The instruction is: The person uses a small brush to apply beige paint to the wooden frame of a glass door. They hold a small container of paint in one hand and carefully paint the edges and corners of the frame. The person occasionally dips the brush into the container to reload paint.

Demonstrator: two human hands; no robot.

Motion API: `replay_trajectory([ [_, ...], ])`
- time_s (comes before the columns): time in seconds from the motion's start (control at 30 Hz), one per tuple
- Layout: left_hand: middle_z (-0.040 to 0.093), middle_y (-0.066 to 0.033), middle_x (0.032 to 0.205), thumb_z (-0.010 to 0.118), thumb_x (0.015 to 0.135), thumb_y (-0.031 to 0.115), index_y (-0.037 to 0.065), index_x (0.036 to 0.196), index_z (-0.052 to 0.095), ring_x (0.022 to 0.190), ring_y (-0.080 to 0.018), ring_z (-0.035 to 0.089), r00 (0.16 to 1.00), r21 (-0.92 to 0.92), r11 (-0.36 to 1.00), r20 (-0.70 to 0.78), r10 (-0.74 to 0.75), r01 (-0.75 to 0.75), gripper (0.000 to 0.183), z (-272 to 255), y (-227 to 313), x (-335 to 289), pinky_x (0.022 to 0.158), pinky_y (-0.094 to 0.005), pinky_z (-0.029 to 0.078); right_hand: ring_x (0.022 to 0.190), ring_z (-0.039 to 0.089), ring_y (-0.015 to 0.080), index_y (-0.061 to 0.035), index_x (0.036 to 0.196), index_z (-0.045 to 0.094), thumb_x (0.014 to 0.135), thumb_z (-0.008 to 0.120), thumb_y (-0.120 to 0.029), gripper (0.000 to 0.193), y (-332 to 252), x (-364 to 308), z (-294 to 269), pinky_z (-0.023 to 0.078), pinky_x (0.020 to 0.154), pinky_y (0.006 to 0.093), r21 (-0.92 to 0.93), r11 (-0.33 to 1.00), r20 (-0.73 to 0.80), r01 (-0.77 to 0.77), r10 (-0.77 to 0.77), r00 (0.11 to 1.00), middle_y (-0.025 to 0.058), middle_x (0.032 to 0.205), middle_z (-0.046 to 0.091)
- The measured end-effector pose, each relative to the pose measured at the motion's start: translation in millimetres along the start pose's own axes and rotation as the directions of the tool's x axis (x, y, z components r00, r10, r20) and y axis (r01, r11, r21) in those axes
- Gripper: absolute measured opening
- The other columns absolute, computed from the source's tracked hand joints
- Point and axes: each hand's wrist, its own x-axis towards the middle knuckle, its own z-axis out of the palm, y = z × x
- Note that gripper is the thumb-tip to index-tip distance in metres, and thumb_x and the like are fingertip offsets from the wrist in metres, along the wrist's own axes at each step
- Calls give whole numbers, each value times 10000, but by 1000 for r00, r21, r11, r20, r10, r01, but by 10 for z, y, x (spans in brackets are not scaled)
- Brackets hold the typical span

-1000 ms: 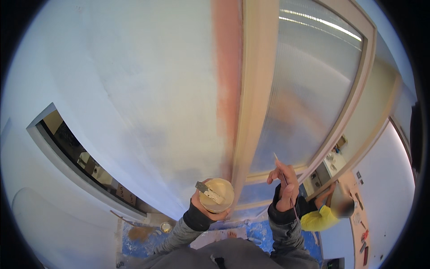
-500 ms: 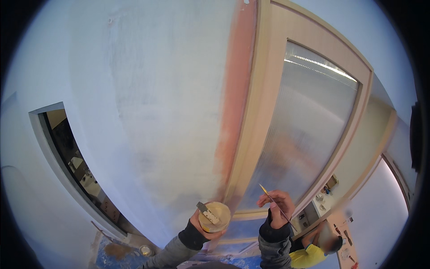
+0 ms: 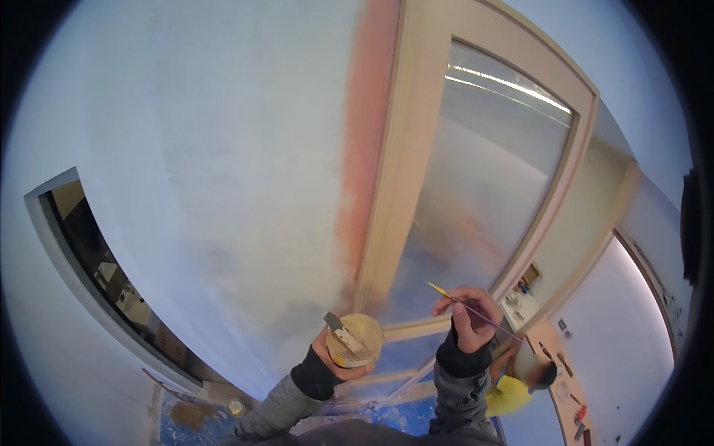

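Observation:
My left hand [image 3: 321, 352] is closed around a round tub [image 3: 368, 331] of tan paste or paint, low in the middle of the view. Across the tub's top lies a flat strip-like tool [image 3: 342, 333], dark at one end and pale-crusted at the other. To its right, my right hand [image 3: 480, 311] pinches a thin paintbrush [image 3: 437, 288], its yellowish tip pointing up and left. The brush tip is in front of a wooden door's ribbed glass panel [image 3: 498, 163]; whether it touches anything I cannot tell. Beside the wooden frame [image 3: 413, 111] runs a pinkish-red band [image 3: 364, 97] on the pale wall [image 3: 245, 149].
A person in a yellow top [image 3: 509, 395] is at the lower right, by a wooden counter [image 3: 547, 340] with several tools on it. Blue sheeting [image 3: 405, 418] covers floor at the bottom. A small round can [image 3: 235, 406] stands lower left, near a dark wall opening [image 3: 111, 275].
The wall and door have shifted left in view. My right hand has turned, so the brush lies flatter. The left hand still holds the tub in much the same place.

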Motion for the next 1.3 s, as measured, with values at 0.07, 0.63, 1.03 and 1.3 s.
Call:
replay_trajectory([
  [0.07, 635, -129, 1207, 912, 636, 231, -38, 1357, 465, 1104, -222, 621, 1000, -9, 1000, 20, 15, -14, 889, 4, 20, 1, 992, -368, 487, 732, 696, 240, 82, 1060, 628, 933, 621, 10, 145, -32, 37, 22, 585, 704, 358, -22, 1000, 39, -4, 5, 999, 201, 867, 713],
  [0.63, 626, -80, 1192, 916, 553, 156, -2, 1377, 450, 1091, -151, 596, 977, -338, 927, -74, -201, 165, 960, 269, -282, -159, 978, -331, 480, 689, 646, 206, 96, 966, 677, 910, 663, -4, 116, 74, 165, -17, 530, 645, 314, -277, 943, 222, -186, 251, 942, 163, 815, 645],
  [1.03, 629, -106, 1216, 909, 583, 152, -22, 1385, 445, 1095, -180, 603, 973, -347, 919, -60, -223, 189, 944, 202, -144, -63, 979, -334, 469, 974, 674, 266, 23, 918, 737, 822, 749, -13, 104, 462, 106, 154, 530, 851, 358, -409, 907, 636, -102, 364, 681, 175, 1074, 651],
  [1.3, 635, -111, 1228, 904, 590, 141, -17, 1393, 418, 1122, -180, 622, 988, -179, 976, -64, -138, 125, 951, 225, -142, -52, 984, -341, 488, 924, 682, 275, 33, 888, 730, 793, 755, 1, 104, 484, 176, 160, 547, 824, 361, -420, 907, 696, -23, 338, 634, 178, 1061, 648],
])
